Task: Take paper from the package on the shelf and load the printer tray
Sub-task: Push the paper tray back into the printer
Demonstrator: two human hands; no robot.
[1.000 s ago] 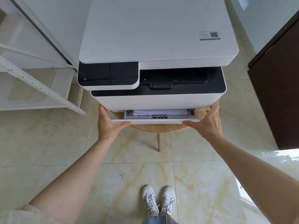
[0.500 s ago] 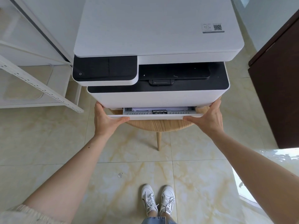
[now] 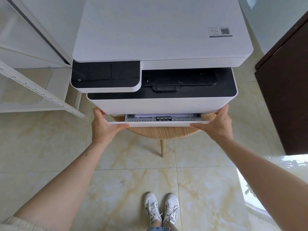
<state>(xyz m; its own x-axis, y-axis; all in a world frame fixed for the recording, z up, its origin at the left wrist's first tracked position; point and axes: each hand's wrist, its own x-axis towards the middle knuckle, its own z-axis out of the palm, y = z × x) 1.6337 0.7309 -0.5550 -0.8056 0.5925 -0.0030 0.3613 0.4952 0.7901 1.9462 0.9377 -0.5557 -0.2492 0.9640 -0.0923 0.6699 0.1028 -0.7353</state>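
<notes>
Head view, looking down the front of the printer, which sits on a round wooden stool. Paper tray at the printer's base, out by only a narrow strip; a thin edge of white paper shows inside, behind the grey guide.

Handling, judged: tray is rigid plastic, light even when loaded, runs on rails. Likely to bind if pushed at one end only, so hold both front corners and press evenly. Paper stack is loose and could shift if jolted.

Left hand closed on the tray's left front corner, thumb along the front lip, fingers wrapped around the end. Right hand mirrors it on the right corner, thumb under the lip. Both grips closed on the tray, not pinching hard by the look.

Shelf frame stands to the left.
</notes>
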